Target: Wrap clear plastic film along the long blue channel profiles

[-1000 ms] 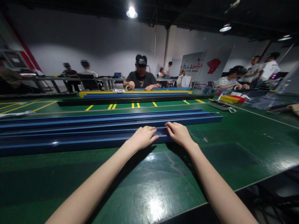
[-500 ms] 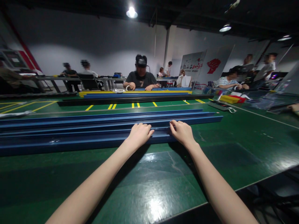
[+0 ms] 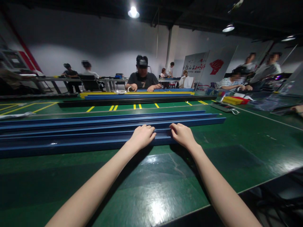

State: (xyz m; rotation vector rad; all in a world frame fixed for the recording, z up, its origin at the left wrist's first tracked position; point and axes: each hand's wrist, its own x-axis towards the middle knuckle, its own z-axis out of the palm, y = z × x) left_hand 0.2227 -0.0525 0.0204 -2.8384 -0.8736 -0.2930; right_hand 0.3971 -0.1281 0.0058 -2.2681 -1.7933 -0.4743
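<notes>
Long blue channel strips lie side by side across the green table, running off the left edge. Over the nearest blue channel (image 3: 85,142), close to its right end, rests my left hand (image 3: 142,137), its fingers curled over the far wall and its thumb on the near side. My right hand (image 3: 182,133) is closed at that channel's right end, thumb and fingers bent toward the left hand. A short stretch of channel shows between the two hands. Behind it lies another blue channel (image 3: 205,121). My fingertips are partly hidden by the hands themselves.
Farther back on the green table (image 3: 236,135) lie a black strip (image 3: 132,101) and a yellow strip (image 3: 99,94). A person (image 3: 143,77) sits across from me. To the right are a dark flat device (image 3: 222,106) and a yellow tray (image 3: 232,100). The table's edge runs along the lower right.
My right hand has shifted slightly left, narrowing the gap between my hands. My left hand and the channels look almost unchanged.
</notes>
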